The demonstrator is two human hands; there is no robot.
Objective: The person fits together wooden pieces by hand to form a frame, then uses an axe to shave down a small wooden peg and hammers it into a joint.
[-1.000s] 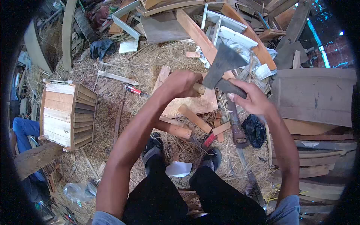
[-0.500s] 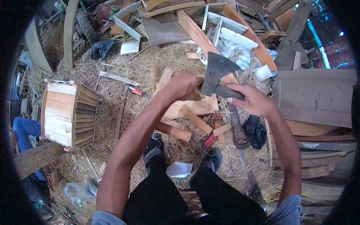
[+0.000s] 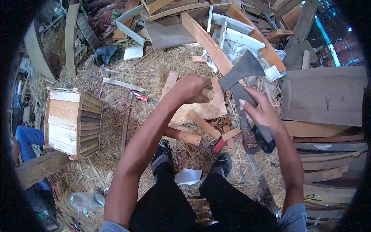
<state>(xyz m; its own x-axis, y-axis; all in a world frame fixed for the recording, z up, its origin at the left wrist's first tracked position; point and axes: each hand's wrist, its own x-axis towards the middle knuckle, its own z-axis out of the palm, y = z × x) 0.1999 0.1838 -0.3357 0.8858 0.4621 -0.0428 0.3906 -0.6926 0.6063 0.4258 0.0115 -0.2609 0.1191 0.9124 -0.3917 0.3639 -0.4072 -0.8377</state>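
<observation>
My left hand (image 3: 196,89) is closed round a short light wooden piece (image 3: 208,93), whose end sticks out at the right of the fist. My right hand (image 3: 259,108) grips the dark handle of an axe (image 3: 242,71) close below its head. The axe head lies to the right of the wooden piece, apart from it, with the wide blade towards the upper right. Beneath my hands is a flat wooden board (image 3: 217,103). Wood offcuts (image 3: 203,123) and a red-handled tool (image 3: 218,145) lie on the straw below the board.
A slatted wooden box (image 3: 62,121) stands at left, near a person's blue-clad leg (image 3: 29,139). A red and white screwdriver (image 3: 139,96) lies on the straw. Curved boards (image 3: 328,158) are stacked at right. White frames (image 3: 239,29) and planks lie ahead.
The axe has moved right, away from the wooden piece in my left hand, and its blade has turned towards the upper right. My left hand has shifted only slightly.
</observation>
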